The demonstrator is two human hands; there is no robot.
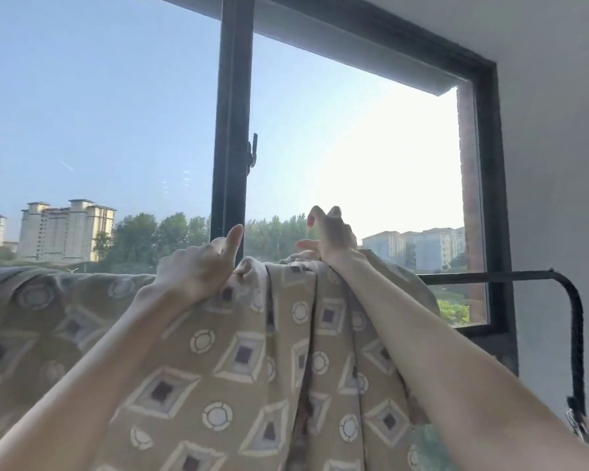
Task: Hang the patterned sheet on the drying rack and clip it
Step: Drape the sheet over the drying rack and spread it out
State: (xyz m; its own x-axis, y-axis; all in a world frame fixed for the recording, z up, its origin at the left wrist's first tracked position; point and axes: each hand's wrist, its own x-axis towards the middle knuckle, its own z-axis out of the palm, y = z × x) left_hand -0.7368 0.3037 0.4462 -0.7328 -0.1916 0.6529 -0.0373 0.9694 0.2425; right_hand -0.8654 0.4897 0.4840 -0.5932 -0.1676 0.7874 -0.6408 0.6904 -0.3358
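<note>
**While both hands sit at the top edge, sheet lies draped over rack bar**

Where the arms reach up and forward, the patterned sheet [245, 351] hangs over the top of the drying rack [490, 277]. It is beige cloth with diamonds and rings. It is gathered into vertical folds between the two wrists and spreads wide to the left.

Left hand [198, 266]: fingers curled over the sheet's top fold, gripping it, thumb sticking up.

Right hand [330, 239]: wrist and heel rest on the bunched top of the sheet. Two fingertips [317, 212] are raised clear of the cloth and the thumb points left. Can't tell if the lower fingers hold any cloth, as they are hidden behind the hand.

The hands are apart, with a hump of gathered cloth between them.

Rack: a black horizontal bar shows bare to the right of the sheet, then bends down into a side post. A dark fitting [575, 416] with a metal bit sits low on that post, too blurred to name.

Behind the rack is a window frame [235, 130], black, with a handle [252, 154] on its centre post. Outside are sky, trees and apartment blocks. A white wall [558, 198] is on the right.
</note>
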